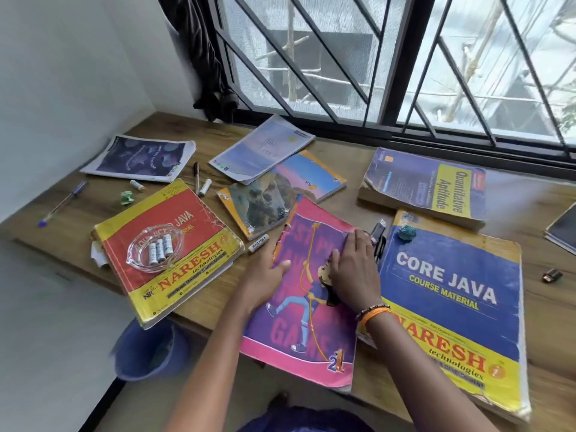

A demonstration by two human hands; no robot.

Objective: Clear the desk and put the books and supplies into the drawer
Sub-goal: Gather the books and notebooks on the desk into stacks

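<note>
Under my right hand (pixel 352 269), pressed flat and open, lies the pink book (pixel 308 294); my left hand (pixel 265 279) clamps its left edge. Its long axis runs toward me, overhanging the table (pixel 545 322) edge.

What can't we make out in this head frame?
- Drawer: not in view at all.
- Pink book: title partly covered by both hands and blurred.
- Dark item at the right edge: cut off by the frame.
- Black object beside the right hand: partly hidden, identity unclear.
</note>
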